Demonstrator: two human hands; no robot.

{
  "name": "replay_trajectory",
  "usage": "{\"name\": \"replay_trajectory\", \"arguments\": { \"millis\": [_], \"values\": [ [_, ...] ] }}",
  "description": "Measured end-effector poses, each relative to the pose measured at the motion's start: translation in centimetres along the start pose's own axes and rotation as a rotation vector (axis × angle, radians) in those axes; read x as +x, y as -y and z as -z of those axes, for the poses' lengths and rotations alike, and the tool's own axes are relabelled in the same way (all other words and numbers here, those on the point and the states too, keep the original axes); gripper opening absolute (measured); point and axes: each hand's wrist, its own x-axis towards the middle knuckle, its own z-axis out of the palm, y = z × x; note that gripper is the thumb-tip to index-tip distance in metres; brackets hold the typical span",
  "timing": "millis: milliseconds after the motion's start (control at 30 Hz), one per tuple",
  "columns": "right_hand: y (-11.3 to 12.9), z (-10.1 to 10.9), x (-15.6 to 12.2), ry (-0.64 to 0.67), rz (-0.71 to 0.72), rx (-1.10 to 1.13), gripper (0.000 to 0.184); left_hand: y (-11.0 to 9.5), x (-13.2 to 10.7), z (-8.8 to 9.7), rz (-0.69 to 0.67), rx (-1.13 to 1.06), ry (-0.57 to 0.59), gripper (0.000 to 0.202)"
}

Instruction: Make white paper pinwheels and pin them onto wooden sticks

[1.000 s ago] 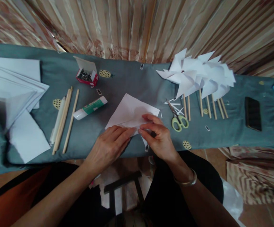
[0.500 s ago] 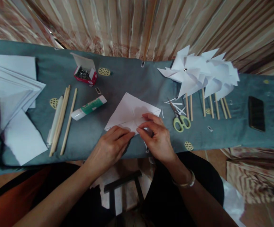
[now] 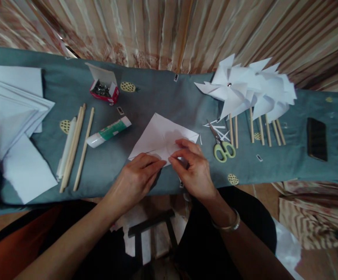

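A white square of creased paper [image 3: 160,134] lies on the grey-blue cloth [image 3: 163,93] in front of me. My left hand [image 3: 134,181] lies on its near edge with fingers stretched flat, pressing it down. My right hand [image 3: 194,169] pinches the paper's near corner between thumb and fingers. A bangle sits on my right wrist.
Green-handled scissors [image 3: 222,147] and paper scraps lie right of the sheet. Finished white pinwheels [image 3: 245,93] on sticks are at the back right, a dark phone [image 3: 316,139] beyond them. A glue stick [image 3: 108,132], wooden sticks [image 3: 75,149], a red pin box [image 3: 103,91] and stacked paper [image 3: 11,112] lie left.
Both hands stay on the paper's near edge with only slight finger shifts. The view has drifted a little.
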Motion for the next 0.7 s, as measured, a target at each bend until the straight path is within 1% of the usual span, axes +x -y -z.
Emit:
{"name": "replay_trajectory", "arguments": {
  "millis": [200, 700],
  "values": [
    [0.01, -0.01, -0.01, 0.003, 0.0, -0.013, 0.006, 0.04, -0.02, -0.06, 0.022, 0.01, 0.003, 0.023],
    [-0.32, -0.2, -0.05, -0.035, 0.159, -0.127, 0.01, 0.1, 0.14, 0.02, 0.042, 0.023, 0.024, 0.023]
  ]
}}
